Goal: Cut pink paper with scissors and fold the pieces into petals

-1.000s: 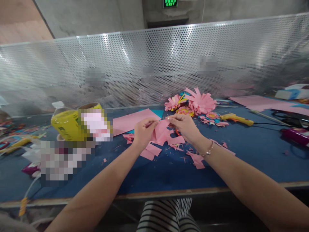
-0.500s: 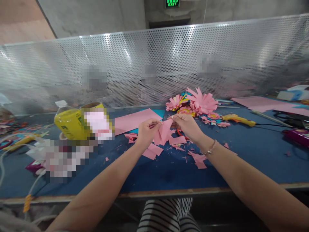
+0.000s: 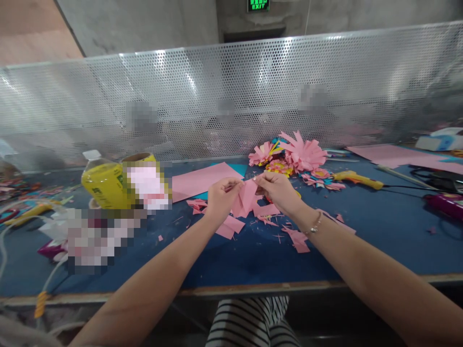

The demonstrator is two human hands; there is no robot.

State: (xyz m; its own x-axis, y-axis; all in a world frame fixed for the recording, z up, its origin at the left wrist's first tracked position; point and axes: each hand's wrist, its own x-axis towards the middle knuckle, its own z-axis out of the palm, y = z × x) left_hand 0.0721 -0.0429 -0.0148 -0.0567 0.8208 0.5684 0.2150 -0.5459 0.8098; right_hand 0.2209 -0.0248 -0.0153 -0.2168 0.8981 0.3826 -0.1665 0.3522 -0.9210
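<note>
A folded piece of pink paper [image 3: 246, 198] is held up between my two hands, just above the blue table. My left hand [image 3: 223, 195] pinches its left edge. At the upper right edge, the thumb and fingers of my right hand [image 3: 275, 189] are closed on the same paper. Pink paper scraps [image 3: 230, 226] lie beneath and around my hands, with another cut scrap [image 3: 297, 240] nearer my right wrist. Behind the hands are a pink paper sheet [image 3: 202, 180] over a blue one and a large fringed pink paper flower [image 3: 304, 153] among smaller ones.
A yellow glue gun [image 3: 358, 179] lies to the right, its cord trailing off. On the left stand a yellow-labelled bottle [image 3: 104, 183] and a cardboard tube [image 3: 139, 158]. A perforated metal screen [image 3: 202, 101] runs along the back of the table [image 3: 253, 270].
My right hand has shifted slightly along the paper's upper edge, its wrist turning a little. The left hand keeps its pinch, moved barely to the right.
</note>
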